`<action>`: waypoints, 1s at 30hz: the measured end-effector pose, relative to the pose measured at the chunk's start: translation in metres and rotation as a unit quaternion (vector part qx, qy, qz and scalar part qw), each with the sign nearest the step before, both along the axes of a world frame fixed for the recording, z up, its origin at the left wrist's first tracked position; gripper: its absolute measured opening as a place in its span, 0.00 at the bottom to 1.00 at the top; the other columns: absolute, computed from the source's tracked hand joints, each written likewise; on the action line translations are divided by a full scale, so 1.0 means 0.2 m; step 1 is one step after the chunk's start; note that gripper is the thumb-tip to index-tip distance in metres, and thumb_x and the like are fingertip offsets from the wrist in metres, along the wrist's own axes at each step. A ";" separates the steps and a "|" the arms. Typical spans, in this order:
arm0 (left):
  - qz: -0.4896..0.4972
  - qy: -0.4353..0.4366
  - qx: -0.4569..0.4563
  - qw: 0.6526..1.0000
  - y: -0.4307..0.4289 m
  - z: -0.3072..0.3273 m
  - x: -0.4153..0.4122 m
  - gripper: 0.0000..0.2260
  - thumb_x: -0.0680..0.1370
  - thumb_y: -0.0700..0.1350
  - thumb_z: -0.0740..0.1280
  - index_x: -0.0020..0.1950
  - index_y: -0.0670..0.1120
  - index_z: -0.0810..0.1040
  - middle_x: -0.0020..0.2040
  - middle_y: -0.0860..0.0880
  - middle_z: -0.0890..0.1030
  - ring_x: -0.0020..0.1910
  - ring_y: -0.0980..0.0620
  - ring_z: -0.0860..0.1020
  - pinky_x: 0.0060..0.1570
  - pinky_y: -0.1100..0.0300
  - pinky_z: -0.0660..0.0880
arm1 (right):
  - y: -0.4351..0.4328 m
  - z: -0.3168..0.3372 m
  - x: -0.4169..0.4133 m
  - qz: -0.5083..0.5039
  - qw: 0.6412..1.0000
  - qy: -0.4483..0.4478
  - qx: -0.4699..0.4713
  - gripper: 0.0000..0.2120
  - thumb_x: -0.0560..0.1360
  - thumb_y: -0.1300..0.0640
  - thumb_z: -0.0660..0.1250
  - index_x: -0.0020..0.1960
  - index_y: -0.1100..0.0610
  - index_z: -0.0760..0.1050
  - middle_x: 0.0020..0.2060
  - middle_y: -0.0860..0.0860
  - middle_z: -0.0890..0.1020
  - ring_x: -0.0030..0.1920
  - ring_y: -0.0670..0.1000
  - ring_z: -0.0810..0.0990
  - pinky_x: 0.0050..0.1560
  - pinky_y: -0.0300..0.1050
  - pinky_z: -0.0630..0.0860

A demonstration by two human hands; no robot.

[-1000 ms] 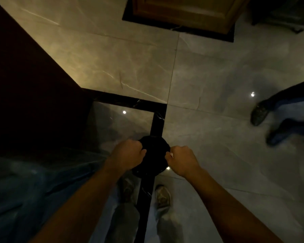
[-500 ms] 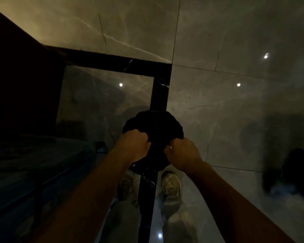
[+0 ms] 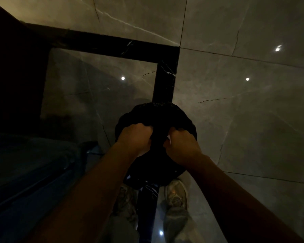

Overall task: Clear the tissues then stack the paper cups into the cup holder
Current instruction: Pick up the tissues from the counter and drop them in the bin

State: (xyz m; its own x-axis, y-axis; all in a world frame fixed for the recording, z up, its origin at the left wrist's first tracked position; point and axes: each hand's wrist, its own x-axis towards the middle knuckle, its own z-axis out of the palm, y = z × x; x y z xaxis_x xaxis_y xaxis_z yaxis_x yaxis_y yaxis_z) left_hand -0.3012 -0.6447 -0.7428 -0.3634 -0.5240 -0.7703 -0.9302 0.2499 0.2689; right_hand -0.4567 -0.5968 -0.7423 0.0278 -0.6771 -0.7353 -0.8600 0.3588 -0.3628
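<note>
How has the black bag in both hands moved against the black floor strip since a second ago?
Cannot tell: the head camera itself tilted. The crinkled black bag looks larger, still over the black floor strip.

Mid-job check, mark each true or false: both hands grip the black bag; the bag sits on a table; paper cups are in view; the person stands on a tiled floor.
1. Both the left hand and right hand grip the black bag: true.
2. The bag sits on a table: false, it is held over the floor.
3. Paper cups are in view: false, none show.
4. The person stands on a tiled floor: true.
</note>
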 end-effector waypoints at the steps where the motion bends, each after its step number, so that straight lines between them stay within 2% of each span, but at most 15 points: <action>1: 0.000 0.006 -0.008 1.000 -0.01 -0.01 0.00 0.11 0.84 0.43 0.65 0.64 0.40 0.78 0.60 0.38 0.82 0.57 0.36 0.82 0.42 0.54 0.70 | -0.01 -0.01 0.00 0.004 1.000 0.003 0.000 0.16 0.81 0.55 0.64 0.66 0.63 0.71 0.57 0.62 0.78 0.55 0.64 0.80 0.51 0.52 0.77; 4: 0.002 0.022 -0.036 0.999 -0.03 -0.01 -0.01 0.13 0.84 0.42 0.66 0.68 0.40 0.78 0.65 0.39 0.81 0.61 0.38 0.81 0.46 0.55 0.71 | -0.05 -0.02 0.01 0.010 1.000 0.011 -0.003 0.24 0.80 0.56 0.66 0.73 0.62 0.66 0.63 0.64 0.75 0.59 0.65 0.78 0.55 0.52 0.75; 10: 0.009 0.029 -0.050 0.998 -0.11 0.03 -0.06 0.21 0.83 0.42 0.68 0.75 0.42 0.72 0.70 0.39 0.76 0.66 0.39 0.78 0.52 0.53 0.75 | -0.12 -0.01 0.01 -0.005 0.999 0.029 -0.014 0.30 0.79 0.53 0.67 0.76 0.59 0.61 0.68 0.62 0.73 0.64 0.63 0.76 0.60 0.53 0.74; 15: 0.037 0.046 -0.057 0.997 -0.14 0.08 -0.07 0.20 0.81 0.41 0.69 0.72 0.42 0.73 0.67 0.40 0.77 0.64 0.39 0.79 0.48 0.56 0.68 | -0.14 0.02 0.02 -0.008 0.999 0.029 -0.034 0.29 0.79 0.53 0.66 0.76 0.58 0.61 0.67 0.61 0.74 0.64 0.62 0.76 0.61 0.54 0.74; 17: 0.038 0.045 -0.053 0.997 -0.14 0.09 -0.07 0.20 0.81 0.41 0.69 0.73 0.43 0.73 0.68 0.40 0.77 0.65 0.40 0.78 0.49 0.56 0.70 | -0.14 0.04 0.02 -0.003 0.999 0.030 -0.033 0.28 0.79 0.54 0.65 0.76 0.59 0.61 0.67 0.62 0.74 0.64 0.62 0.76 0.62 0.54 0.74; 19: 0.037 0.041 -0.049 0.997 -0.15 0.11 -0.07 0.21 0.81 0.41 0.70 0.74 0.44 0.72 0.70 0.40 0.76 0.67 0.40 0.77 0.52 0.55 0.73 | -0.14 0.07 0.02 0.001 0.999 0.029 -0.029 0.28 0.79 0.54 0.65 0.76 0.60 0.62 0.67 0.62 0.73 0.64 0.63 0.76 0.61 0.54 0.74; 22: 0.036 0.047 -0.042 0.997 -0.15 0.17 -0.06 0.22 0.81 0.41 0.69 0.75 0.44 0.72 0.71 0.40 0.75 0.69 0.38 0.77 0.65 0.49 0.77 | -0.14 0.12 0.01 0.017 0.999 0.029 -0.030 0.24 0.79 0.55 0.65 0.73 0.60 0.65 0.65 0.62 0.74 0.62 0.63 0.76 0.57 0.52 0.75; 23: 0.034 0.049 -0.043 0.997 -0.15 0.19 -0.05 0.21 0.81 0.41 0.69 0.74 0.44 0.73 0.71 0.39 0.76 0.68 0.37 0.77 0.66 0.47 0.77 | -0.14 0.14 0.00 0.022 0.999 0.028 -0.028 0.23 0.79 0.55 0.65 0.72 0.60 0.66 0.65 0.62 0.74 0.62 0.64 0.76 0.56 0.52 0.75; 30: 0.042 0.048 -0.051 0.997 -0.14 0.42 0.01 0.16 0.82 0.40 0.67 0.70 0.40 0.75 0.68 0.37 0.78 0.65 0.35 0.78 0.60 0.47 0.77 | -0.14 0.37 -0.05 0.068 0.997 0.022 -0.011 0.19 0.80 0.54 0.63 0.68 0.61 0.70 0.61 0.61 0.76 0.58 0.63 0.78 0.50 0.49 0.74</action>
